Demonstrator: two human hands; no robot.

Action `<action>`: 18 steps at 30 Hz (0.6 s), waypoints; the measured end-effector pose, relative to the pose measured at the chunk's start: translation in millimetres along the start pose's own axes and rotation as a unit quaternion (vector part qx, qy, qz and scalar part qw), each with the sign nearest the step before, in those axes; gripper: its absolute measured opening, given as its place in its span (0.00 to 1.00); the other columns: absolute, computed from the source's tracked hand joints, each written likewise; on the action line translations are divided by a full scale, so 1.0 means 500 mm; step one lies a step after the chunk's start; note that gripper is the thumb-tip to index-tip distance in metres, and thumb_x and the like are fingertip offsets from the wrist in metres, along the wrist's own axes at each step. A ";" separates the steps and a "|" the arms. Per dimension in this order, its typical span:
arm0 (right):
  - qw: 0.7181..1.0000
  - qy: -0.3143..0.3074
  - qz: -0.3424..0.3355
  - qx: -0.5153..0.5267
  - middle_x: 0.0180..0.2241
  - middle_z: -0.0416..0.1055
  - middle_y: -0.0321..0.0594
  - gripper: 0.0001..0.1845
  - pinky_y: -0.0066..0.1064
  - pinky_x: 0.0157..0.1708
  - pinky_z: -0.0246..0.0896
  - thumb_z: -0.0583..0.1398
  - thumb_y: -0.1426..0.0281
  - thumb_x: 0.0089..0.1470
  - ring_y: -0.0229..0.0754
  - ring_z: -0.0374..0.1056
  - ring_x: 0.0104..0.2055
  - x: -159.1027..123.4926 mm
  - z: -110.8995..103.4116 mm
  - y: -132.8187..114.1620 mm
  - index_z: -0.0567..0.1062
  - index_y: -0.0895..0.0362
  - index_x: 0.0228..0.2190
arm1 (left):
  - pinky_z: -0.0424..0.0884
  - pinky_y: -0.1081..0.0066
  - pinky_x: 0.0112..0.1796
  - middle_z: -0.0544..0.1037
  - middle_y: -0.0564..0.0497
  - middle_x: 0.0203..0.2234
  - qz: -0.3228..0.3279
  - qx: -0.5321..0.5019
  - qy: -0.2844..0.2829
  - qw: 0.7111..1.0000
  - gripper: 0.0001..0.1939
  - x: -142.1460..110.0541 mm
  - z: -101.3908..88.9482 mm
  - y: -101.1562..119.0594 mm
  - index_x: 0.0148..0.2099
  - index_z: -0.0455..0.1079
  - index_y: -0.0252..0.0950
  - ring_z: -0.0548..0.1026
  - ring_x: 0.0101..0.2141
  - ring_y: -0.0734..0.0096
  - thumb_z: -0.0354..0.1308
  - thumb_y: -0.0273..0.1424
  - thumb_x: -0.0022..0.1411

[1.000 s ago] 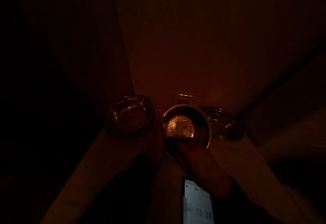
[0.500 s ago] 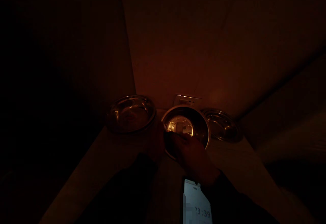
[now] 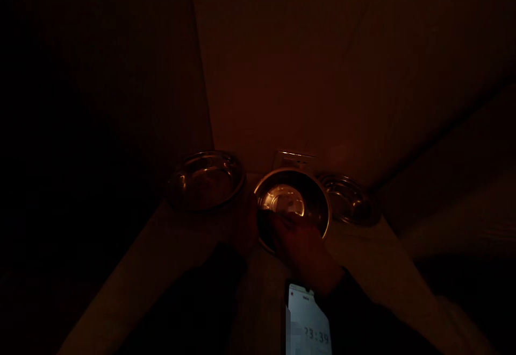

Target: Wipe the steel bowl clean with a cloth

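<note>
A shiny metal bowl stands tilted toward me near the middle of the table, in very dim light. At its left side, my left hand seems closed on the rim; its fingers barely show. Over the front rim, my right hand reaches into the bowl with its fingers curled. Something dark lies at those fingertips against the inner wall, too dark to make out. Both forearms are in dark sleeves.
A wide metal basin sits at the back left, and a metal dish at the back right. A lit phone showing digits lies in front of me on the pale table. Behind the bowl, a socket plate is on the wall.
The picture has grown slightly darker and the whole view has shifted a little. Both hands keep almost the same place at the bowl.
</note>
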State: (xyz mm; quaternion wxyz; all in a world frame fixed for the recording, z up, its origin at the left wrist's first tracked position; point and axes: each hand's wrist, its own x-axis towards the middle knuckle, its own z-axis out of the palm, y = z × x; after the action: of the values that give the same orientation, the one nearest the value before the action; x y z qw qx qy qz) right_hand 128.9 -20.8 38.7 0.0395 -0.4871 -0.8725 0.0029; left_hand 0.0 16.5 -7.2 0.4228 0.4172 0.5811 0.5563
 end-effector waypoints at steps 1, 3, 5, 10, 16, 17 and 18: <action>1.000 -0.013 0.002 -0.005 0.42 0.76 0.45 0.12 0.37 0.41 0.64 0.55 0.75 0.60 0.49 0.68 0.43 -0.007 -0.002 0.002 0.71 0.58 0.46 | 0.61 0.59 0.56 0.77 0.44 0.43 0.011 -0.011 -0.006 1.000 0.16 0.000 0.000 -0.003 0.43 0.71 0.35 0.72 0.49 0.60 0.45 0.38 0.64; 0.999 -0.032 0.004 -0.014 0.40 0.76 0.45 0.11 0.36 0.38 0.65 0.56 0.74 0.59 0.48 0.69 0.41 -0.020 -0.004 0.005 0.72 0.57 0.44 | 0.61 0.58 0.56 0.76 0.44 0.46 0.025 -0.022 -0.031 0.999 0.17 0.003 0.001 -0.011 0.45 0.71 0.36 0.71 0.51 0.59 0.45 0.38 0.64; 1.000 -0.026 0.005 -0.015 0.40 0.76 0.46 0.12 0.36 0.38 0.65 0.56 0.75 0.59 0.48 0.69 0.42 -0.021 0.001 0.006 0.71 0.57 0.45 | 0.60 0.57 0.56 0.77 0.44 0.45 0.026 -0.017 -0.039 0.999 0.17 0.007 0.001 -0.018 0.45 0.70 0.35 0.71 0.51 0.58 0.44 0.37 0.65; 0.998 0.051 0.019 0.017 0.46 0.74 0.49 0.16 0.37 0.45 0.64 0.54 0.76 0.60 0.49 0.66 0.49 0.016 0.023 0.000 0.69 0.59 0.50 | 0.59 0.60 0.57 0.79 0.48 0.38 0.024 -0.023 -0.018 0.999 0.12 0.017 -0.003 -0.027 0.39 0.72 0.37 0.72 0.49 0.60 0.49 0.36 0.62; 0.985 0.051 0.021 0.165 0.44 0.75 0.44 0.16 0.35 0.45 0.65 0.51 0.70 0.64 0.44 0.71 0.43 0.008 0.020 0.022 0.71 0.55 0.50 | 0.67 0.61 0.51 0.80 0.49 0.35 -0.025 -0.079 -0.045 0.996 0.16 0.014 0.001 -0.029 0.39 0.72 0.35 0.76 0.43 0.61 0.46 0.38 0.64; 0.980 0.045 0.019 0.195 0.45 0.75 0.44 0.16 0.35 0.46 0.65 0.51 0.70 0.64 0.43 0.71 0.44 0.002 0.018 0.028 0.71 0.55 0.51 | 0.66 0.61 0.53 0.80 0.48 0.37 -0.027 -0.081 -0.048 0.995 0.16 0.013 0.002 -0.030 0.41 0.73 0.35 0.75 0.44 0.61 0.46 0.37 0.64; 0.974 0.042 0.015 0.222 0.47 0.74 0.44 0.17 0.36 0.48 0.65 0.52 0.70 0.64 0.43 0.71 0.46 -0.004 0.016 0.032 0.70 0.55 0.52 | 0.65 0.61 0.54 0.80 0.48 0.40 -0.023 -0.083 -0.057 0.995 0.16 0.012 0.002 -0.030 0.42 0.73 0.35 0.75 0.46 0.61 0.46 0.37 0.64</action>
State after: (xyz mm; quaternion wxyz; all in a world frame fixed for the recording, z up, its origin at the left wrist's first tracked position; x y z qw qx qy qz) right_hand 143.2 -13.9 30.0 0.1831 -0.4791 -0.8400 0.1771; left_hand -1.1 21.8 -22.2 0.5011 0.3982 0.5171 0.5683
